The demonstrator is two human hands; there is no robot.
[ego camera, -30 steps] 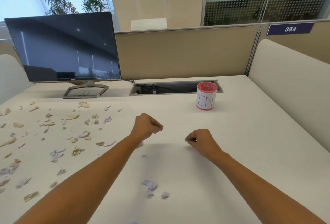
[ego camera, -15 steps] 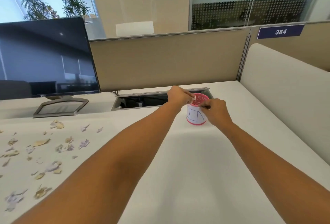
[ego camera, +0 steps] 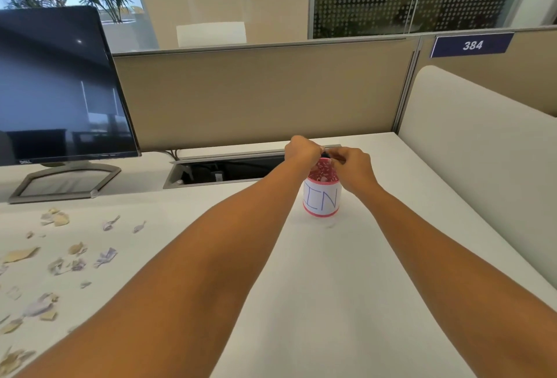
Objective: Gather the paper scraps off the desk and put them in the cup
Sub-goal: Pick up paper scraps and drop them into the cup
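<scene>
Pink-and-white paper cup [ego camera: 321, 200] set near far edge of white desk [ego camera: 328, 302], contents unclear | left hand [ego camera: 302, 152], right hand [ego camera: 353, 169] curled over it, grip undeterminable | pale paper scraps [ego camera: 64, 260] scattered leftward

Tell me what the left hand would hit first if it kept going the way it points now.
Likely the right hand: the left hand points forward and rightward over the mouth of the cup, and its fingers nearly meet the right hand's there. Depth is unclear; whether they already touch cannot be told.

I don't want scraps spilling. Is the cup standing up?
Upright: the cup stands on its base on the desk, open mouth facing up.
</scene>
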